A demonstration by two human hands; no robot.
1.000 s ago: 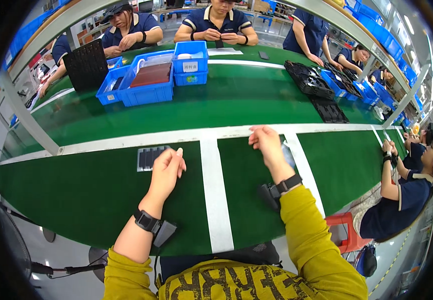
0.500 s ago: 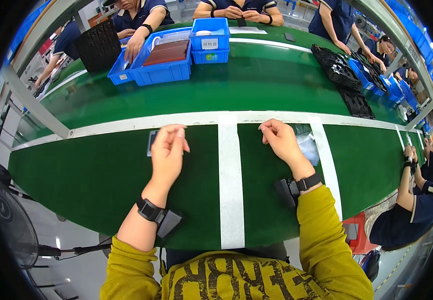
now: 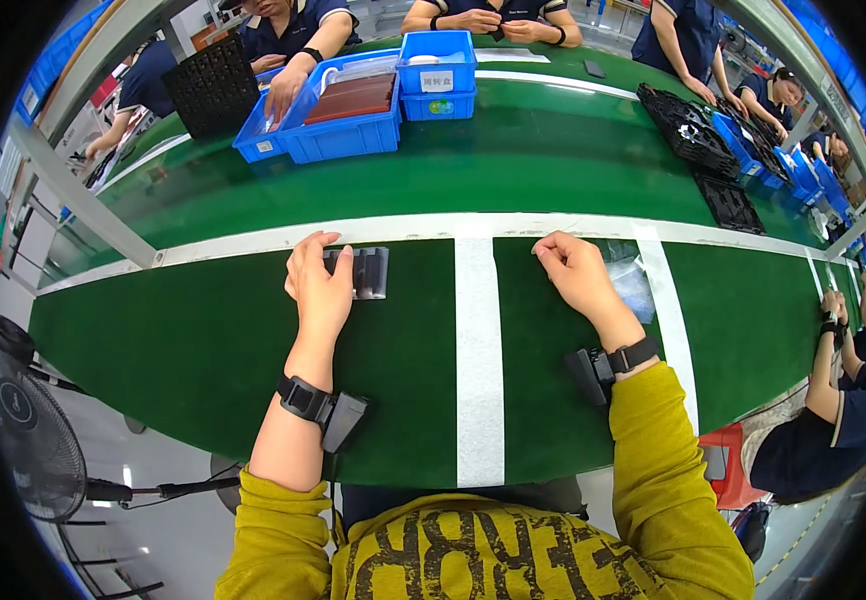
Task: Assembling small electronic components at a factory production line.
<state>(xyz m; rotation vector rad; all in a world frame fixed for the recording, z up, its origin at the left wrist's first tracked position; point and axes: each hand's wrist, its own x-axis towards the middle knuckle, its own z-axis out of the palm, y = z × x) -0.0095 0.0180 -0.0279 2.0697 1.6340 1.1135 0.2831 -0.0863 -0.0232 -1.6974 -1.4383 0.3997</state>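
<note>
This bright workshop has a green work surface curving round the person, its near edge just in front of a mustard-yellow top. Both forearms reach over it, a dark wrist strap on each, and a broad stretch of green runs between them, split by a white strip. The hands are well apart. The left hand has its fingers bent and its thumb standing away from them; a clear pack of dark pieces lies just to its right, partly behind the thumb, and I can't tell whether they touch. The right hand is curled, thumb close to fingers; whether anything is pinched there I can't tell. A clear plastic bag lies just to its right, beside a second white strip. Just past the fingertips runs a white rail, the surface's far edge. Beyond, wide, shiny green stretches to blue bins, a co-worker's hand at one, and black moulded parts on the right.
</note>
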